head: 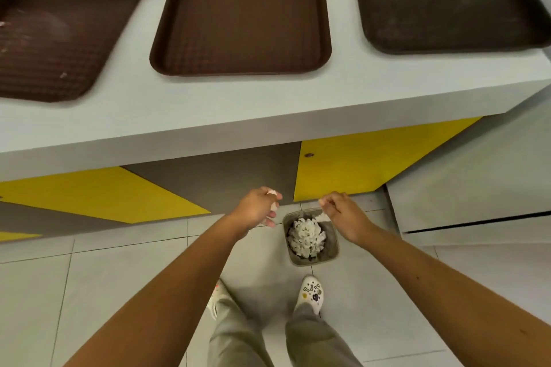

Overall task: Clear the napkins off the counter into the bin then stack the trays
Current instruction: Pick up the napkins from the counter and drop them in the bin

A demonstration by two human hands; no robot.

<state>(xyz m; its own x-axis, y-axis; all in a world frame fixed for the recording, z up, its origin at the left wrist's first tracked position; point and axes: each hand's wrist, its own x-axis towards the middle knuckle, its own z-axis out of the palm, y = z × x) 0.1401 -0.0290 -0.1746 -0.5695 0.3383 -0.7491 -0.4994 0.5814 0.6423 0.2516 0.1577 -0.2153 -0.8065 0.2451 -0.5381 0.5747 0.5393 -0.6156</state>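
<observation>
Napkins (307,237): a white heap filling the bin (333,247), which stands on the floor (119,277) close to the counter's base.

Left hand (258,210): above and left of the bin, fingers curled round white scraps (273,206).

Right hand (346,217): over the bin's far right rim, fingers curled. A white piece (324,216) shows beneath it; held or loose, cannot tell.

Counter (208,104): three brown trays side by side, apart. Left tray (59,27) sits angled at the left end, middle tray (241,15) near the front edge, right tray (447,0) by the right corner.

Head-height view, steeply down, over bin (330,247)
</observation>
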